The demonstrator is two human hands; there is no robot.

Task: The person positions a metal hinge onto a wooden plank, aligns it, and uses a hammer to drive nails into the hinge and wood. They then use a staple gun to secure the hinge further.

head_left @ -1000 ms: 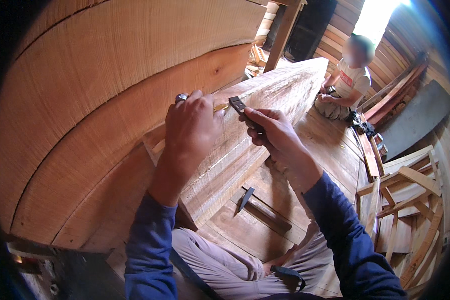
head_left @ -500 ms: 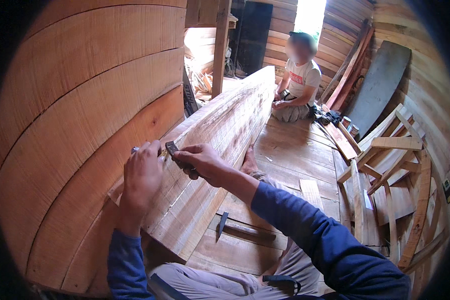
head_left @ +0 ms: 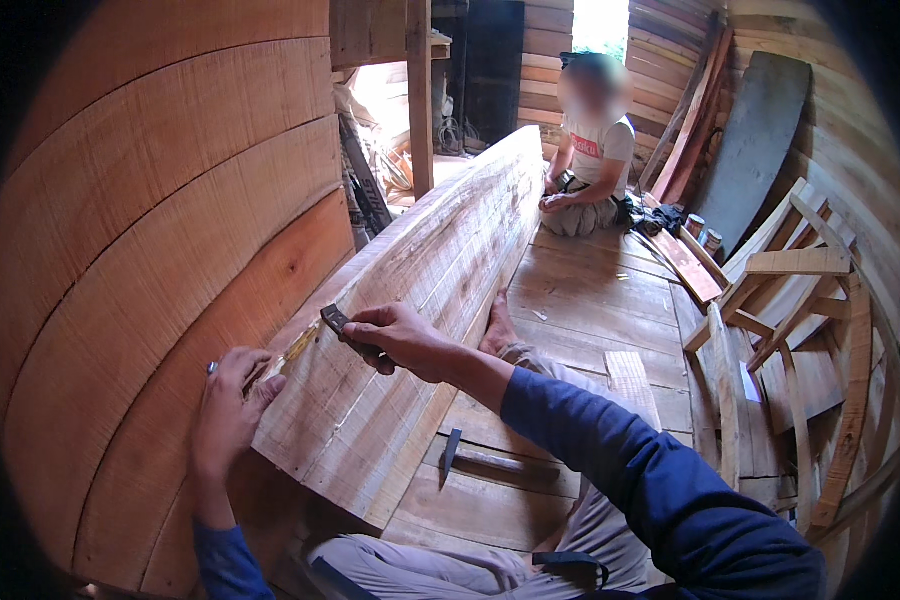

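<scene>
A long, pale structure of wooden planks (head_left: 370, 430) runs from in front of me toward the back. My right hand (head_left: 395, 340) is closed around a tape measure, its dark case (head_left: 334, 319) showing at the fingertips above the top edge. From there a yellow tape blade (head_left: 300, 343) stretches along that edge toward my left hand (head_left: 235, 400). The left fingers and thumb pinch the blade near the structure's near corner; the blade's very end is hidden. A hammer (head_left: 452, 457) with a dark head lies on the floorboards right of the structure.
A plank wall (head_left: 170, 250) rises close on the left. Another person (head_left: 595, 150) sits at the structure's far end. Wooden frames (head_left: 790, 330) lean at the right, near a grey board (head_left: 755, 150) and cans (head_left: 711, 240). My legs (head_left: 440, 565) are folded below.
My left hand has moved down and left, away from the right, exposing a stretch of yellow blade. The right hand stays beside the top edge. The view has shifted slightly.
</scene>
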